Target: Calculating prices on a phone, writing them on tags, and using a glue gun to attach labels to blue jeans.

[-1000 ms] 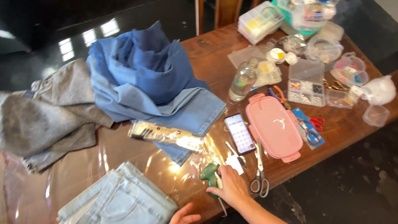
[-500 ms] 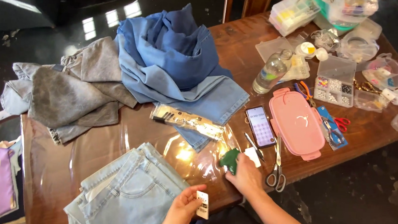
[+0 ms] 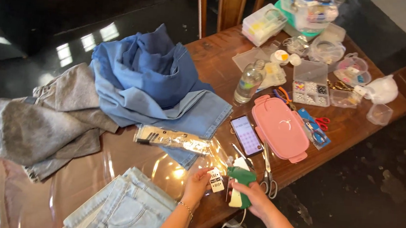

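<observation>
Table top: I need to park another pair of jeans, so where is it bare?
Bare wood lies between the grey garment, the packet and the pale jeans. Around the pink case and bead box it is crowded.

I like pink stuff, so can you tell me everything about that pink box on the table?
The pink box is a flat, rounded-corner case that looks like smooth plastic. Its lid is shut, with a small white mark in the middle and little tabs at its ends. It lies flat and slanted on the wooden table, between the phone and a blue packet. The scissors lie by its near end. Neither hand touches it.
</observation>
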